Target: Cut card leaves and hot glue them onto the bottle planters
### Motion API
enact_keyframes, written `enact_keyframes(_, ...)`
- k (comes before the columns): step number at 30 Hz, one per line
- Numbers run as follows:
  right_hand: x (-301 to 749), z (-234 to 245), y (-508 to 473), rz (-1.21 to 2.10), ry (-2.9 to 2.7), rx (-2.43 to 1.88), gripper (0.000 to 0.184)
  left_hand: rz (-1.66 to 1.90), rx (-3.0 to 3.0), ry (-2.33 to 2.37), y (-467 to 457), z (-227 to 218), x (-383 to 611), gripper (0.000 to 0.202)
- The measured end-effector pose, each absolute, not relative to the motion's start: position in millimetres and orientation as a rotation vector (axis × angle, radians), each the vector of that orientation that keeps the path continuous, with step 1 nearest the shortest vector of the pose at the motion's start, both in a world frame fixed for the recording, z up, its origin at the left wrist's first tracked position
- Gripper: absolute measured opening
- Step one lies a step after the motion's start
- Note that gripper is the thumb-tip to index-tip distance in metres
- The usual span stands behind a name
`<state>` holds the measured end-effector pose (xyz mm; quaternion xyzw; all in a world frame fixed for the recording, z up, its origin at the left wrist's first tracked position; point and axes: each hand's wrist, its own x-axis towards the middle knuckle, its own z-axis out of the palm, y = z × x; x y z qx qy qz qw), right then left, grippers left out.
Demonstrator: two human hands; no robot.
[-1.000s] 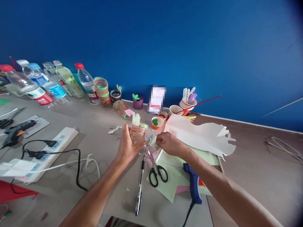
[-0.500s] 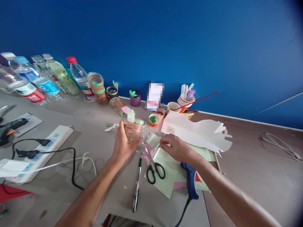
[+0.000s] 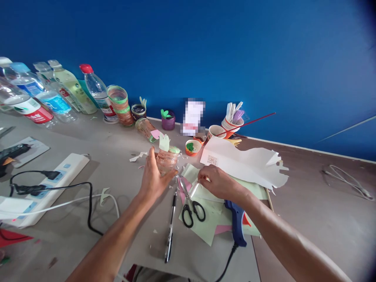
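Note:
My left hand is wrapped round a small clear plastic pot, a cut-down bottle painted brown with a green rim. A pale green paper piece shaped like upright ears stands at its rim. Over the paper sheets, my right hand is closed in a pinch at the upper end of a short whitish stick; its fingertips are partly hidden. Black-handled scissors lie just below that stick. A blue glue gun rests on the paper under my right forearm, its front end hidden.
A pen lies between my forearms. Paint cup, white paper and a cup of markers are farther back. Several bottles and painted pots line the wall. A power strip with cables lies left.
The view has shifted slightly, so the bottles and power strip sit a little farther left and higher. Both hands keep nearly the same pose and hold.

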<state>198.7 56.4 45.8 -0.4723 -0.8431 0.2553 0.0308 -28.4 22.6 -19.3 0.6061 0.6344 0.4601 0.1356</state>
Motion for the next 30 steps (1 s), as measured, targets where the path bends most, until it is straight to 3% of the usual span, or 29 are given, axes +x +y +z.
enact_keyframes(13,186.6,53.7,43.6,0.807,-2.62,-1.309,0.024,1.422,1.669,1.85,27.4,-18.0,-35.0,0.108)
enact_keyframes(30,108.9,22.5,91.5,0.688,-2.807,-1.321,0.018,1.452,1.642,1.96,30.7,-20.4,-40.3,0.103)
